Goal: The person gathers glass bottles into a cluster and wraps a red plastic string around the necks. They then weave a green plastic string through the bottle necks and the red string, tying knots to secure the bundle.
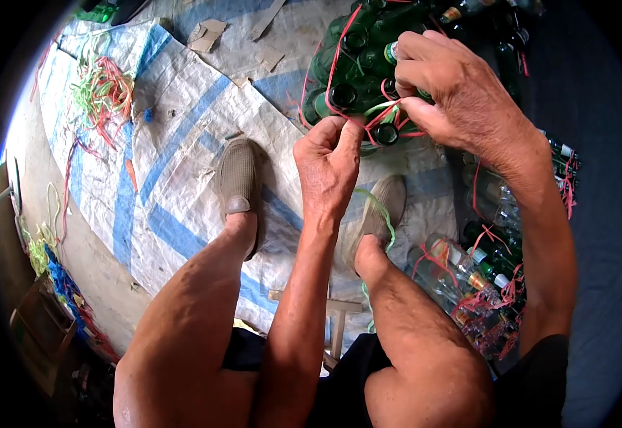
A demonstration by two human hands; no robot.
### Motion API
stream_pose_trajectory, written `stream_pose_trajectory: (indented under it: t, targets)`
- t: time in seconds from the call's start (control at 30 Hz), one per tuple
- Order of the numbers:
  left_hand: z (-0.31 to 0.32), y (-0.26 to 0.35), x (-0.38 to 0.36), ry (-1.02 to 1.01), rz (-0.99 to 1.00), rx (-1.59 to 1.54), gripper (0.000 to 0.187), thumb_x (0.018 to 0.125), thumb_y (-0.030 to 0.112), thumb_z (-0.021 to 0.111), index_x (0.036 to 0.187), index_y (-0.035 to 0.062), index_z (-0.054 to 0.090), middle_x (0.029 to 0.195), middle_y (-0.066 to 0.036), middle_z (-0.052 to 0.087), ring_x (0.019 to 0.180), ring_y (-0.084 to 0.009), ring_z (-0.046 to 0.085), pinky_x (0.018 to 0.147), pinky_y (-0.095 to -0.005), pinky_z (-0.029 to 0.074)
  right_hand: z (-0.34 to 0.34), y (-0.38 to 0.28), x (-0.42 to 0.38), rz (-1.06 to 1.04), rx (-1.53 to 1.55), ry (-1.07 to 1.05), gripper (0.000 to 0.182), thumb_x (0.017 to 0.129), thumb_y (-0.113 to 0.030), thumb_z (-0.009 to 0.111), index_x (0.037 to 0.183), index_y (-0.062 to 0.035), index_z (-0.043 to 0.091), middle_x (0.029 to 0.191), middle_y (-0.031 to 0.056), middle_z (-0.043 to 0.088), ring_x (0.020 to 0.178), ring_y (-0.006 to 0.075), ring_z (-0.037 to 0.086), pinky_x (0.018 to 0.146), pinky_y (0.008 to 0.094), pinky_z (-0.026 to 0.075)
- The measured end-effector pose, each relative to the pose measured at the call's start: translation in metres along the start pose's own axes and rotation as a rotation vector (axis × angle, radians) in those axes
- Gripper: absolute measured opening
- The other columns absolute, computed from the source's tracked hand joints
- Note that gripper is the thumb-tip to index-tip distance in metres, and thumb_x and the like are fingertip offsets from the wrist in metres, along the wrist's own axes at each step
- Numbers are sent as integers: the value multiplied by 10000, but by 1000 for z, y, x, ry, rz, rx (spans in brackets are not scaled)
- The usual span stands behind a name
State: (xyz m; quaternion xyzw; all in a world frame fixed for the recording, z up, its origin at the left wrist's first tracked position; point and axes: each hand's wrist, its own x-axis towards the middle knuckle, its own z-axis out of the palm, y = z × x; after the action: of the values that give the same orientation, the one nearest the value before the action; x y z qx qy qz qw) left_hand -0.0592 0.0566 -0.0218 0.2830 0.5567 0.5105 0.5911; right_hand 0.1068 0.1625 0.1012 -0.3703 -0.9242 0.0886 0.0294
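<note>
A bundle of green glass bottles (343, 95) lies at the top, necks toward me, with pink-red twine (335, 60) looped around it. My left hand (329, 160) is at the near side of the bundle, thumb and forefinger pinched on the twine. Just right of it, my right hand (454, 93) is closed, its thumb and curled fingers at the strands by the bottle mouths. Pale green strands run among the red ones there. Part of the bundle is hidden behind the right hand. A loose green string (388, 227) hangs past my right shoe.
More tied bottles (478, 264) lie at the right. A tangle of red and green twine (103, 93) rests on the white and blue woven sheet (182, 143) at the upper left. Cardboard scraps (207, 34) lie near the top. My shoes (238, 178) stand on the sheet.
</note>
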Motion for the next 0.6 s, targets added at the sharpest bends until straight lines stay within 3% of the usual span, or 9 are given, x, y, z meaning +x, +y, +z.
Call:
stream_pose_trajectory:
  t: [0.17,0.27,0.53,0.6]
  targets:
    - [1,4,-1,-10,-9,2,260,1031,174,718,852,-13,702,694,91,539,632,-15,438,537,-238,334,6,-1,-7,47,140,65,159,838,-53,688,854,6,542,885,149,549,806,376,598,709,458,474]
    - [1,6,-2,-10,-26,14,255,1032,174,717,859,-14,704,698,91,540,635,-15,439,539,-239,336,4,-2,-11,89,127,51,156,844,-47,678,872,22,541,852,165,564,777,388,601,690,461,470]
    - [-1,7,-3,-66,-47,15,200,1046,164,684,903,30,724,776,107,571,677,1,440,579,-215,311,8,5,-14,163,217,53,112,825,9,644,877,20,545,732,164,542,647,338,573,610,433,444]
    - [1,8,-3,-55,-24,12,217,1039,161,698,895,0,720,731,100,549,652,-7,432,554,-229,325,8,8,-13,168,231,67,104,817,19,637,868,19,547,700,159,531,606,313,553,583,419,434]
